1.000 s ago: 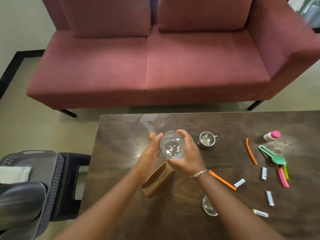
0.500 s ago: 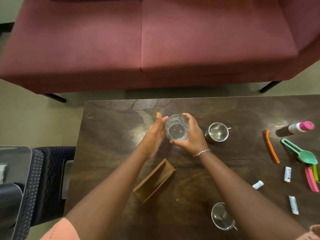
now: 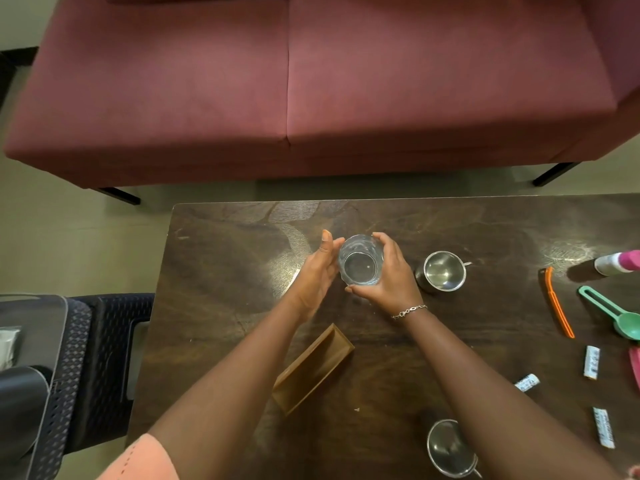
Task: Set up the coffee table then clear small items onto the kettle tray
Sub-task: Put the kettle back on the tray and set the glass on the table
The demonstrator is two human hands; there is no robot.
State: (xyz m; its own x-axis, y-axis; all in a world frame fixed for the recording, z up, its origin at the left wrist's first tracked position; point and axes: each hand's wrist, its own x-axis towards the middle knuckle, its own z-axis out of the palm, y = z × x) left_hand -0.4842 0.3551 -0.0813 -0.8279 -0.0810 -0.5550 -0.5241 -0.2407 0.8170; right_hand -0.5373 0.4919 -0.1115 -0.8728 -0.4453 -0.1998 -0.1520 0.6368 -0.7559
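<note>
A clear drinking glass stands upright on the dark wooden coffee table. My right hand grips it from the right, fingers and thumb curled round its wall. My left hand lies against the glass's left side with straight fingers. To the right of the glass stands a small steel cup. A second steel cup sits near the front edge, partly behind my right forearm. A narrow wooden tray lies at an angle between my forearms.
Small items lie at the table's right: an orange clip, a green scoop, a pink-capped bottle, a pink clip and white sachets. A black stool carries a grey tray at left. A red sofa stands beyond.
Both hands have carried the glass away from the wooden tray toward the sofa side of the table. The camera has tilted further down.
</note>
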